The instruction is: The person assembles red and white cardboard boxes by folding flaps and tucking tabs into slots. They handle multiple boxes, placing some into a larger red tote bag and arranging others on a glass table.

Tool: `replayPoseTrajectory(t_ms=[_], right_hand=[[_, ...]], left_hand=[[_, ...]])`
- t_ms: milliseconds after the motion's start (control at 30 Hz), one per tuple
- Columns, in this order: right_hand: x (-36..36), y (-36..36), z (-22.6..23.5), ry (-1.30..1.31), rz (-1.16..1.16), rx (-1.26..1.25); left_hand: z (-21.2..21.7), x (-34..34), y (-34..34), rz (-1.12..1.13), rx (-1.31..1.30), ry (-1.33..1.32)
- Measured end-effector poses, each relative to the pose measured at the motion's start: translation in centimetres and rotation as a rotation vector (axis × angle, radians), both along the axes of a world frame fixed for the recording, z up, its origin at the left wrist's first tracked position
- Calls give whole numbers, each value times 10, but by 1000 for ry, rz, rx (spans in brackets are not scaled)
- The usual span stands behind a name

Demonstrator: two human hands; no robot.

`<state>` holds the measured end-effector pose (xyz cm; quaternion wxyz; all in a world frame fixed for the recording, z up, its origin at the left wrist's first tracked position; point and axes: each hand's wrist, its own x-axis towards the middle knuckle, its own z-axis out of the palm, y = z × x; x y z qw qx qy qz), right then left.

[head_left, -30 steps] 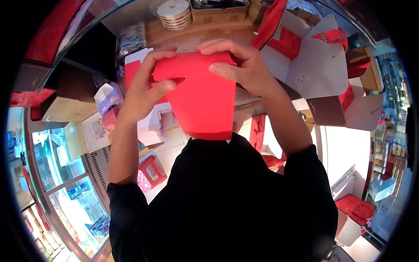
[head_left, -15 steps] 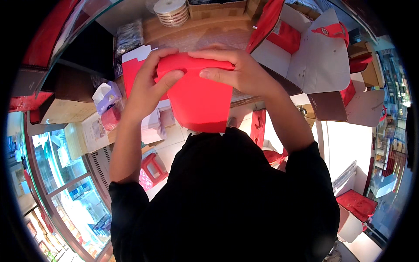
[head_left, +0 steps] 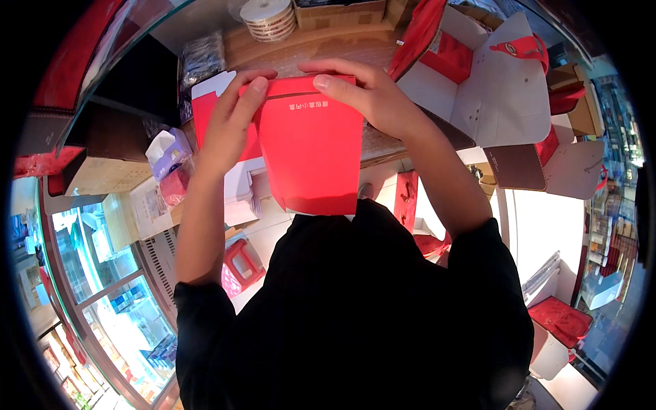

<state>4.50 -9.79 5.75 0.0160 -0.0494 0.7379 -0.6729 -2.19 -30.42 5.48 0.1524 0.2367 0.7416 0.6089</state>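
Note:
A red cardboard box [head_left: 311, 154] stretches from the table's near edge back to my black shirt, its broad face up. A line of small print runs below its far edge. My left hand [head_left: 236, 113] grips the far left corner, thumb on top and fingers behind. At the far right corner my right hand [head_left: 369, 92] does likewise, its thumb pressing near the fold and its fingers over the back edge. The fingertips behind the box are partly hidden. Flat red card with white flaps [head_left: 208, 113] lies beside my left hand.
On the wooden table [head_left: 328, 51] stand a stack of white rolls [head_left: 266, 17] and plastic-wrapped packets [head_left: 203, 55]. Open white-and-red boxes [head_left: 471, 89] crowd the right. A purple tissue box [head_left: 167, 154] sits at left, and a red plastic stool [head_left: 240, 266] on the floor.
The far edge of the box has flattened, and its print now shows. Both thumbs have shifted up toward that edge, and the near end of the box has dropped slightly toward me.

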Motion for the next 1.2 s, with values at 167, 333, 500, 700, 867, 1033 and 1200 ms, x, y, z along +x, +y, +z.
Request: replayPoseTrajectory(t_ms=[167, 333, 500, 700, 867, 1033, 1200], right_hand=[[3, 1, 17, -4, 22, 106], [8, 6, 20, -7, 57, 55], [12, 9, 10, 62, 31, 64], [28, 10, 14, -47, 29, -19], [40, 12, -5, 168, 66, 22], [45, 6, -30, 220, -54, -192], [31, 5, -40, 30, 65, -286]], left_hand=[[19, 1, -6, 12, -84, -113], [32, 14, -2, -40, -77, 34], [21, 11, -7, -251, -65, 122], [8, 20, -7, -284, -81, 415], [7, 24, -13, -301, -86, 423], [7, 17, -17, -263, -30, 380], [10, 12, -17, -233, -20, 294]])
